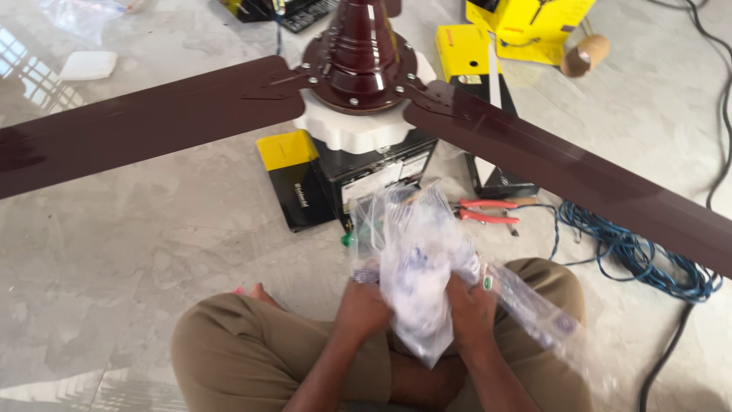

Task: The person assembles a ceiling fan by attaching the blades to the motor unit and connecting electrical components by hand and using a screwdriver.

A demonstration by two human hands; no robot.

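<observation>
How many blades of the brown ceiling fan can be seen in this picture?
2. One fan blade reaches left from the motor hub to the picture's left edge. The other fan blade runs right and downward, above the blue cable. Another may be hidden beyond the top edge.

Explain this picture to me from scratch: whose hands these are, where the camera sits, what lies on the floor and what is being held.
There is no machine here. A person sits cross-legged on a pale marble floor, and the one camera is worn on their head, looking down at their own two bare hands. The left hand and the right hand both grip a crumpled clear plastic bag above the lap. In front stands a brown ceiling fan with long blades, its motor resting on white foam atop a black and yellow box. To the right lie red-handled pliers, a coil of blue wire and a black cable. Farther off are more yellow boxes and a cardboard tube.
</observation>
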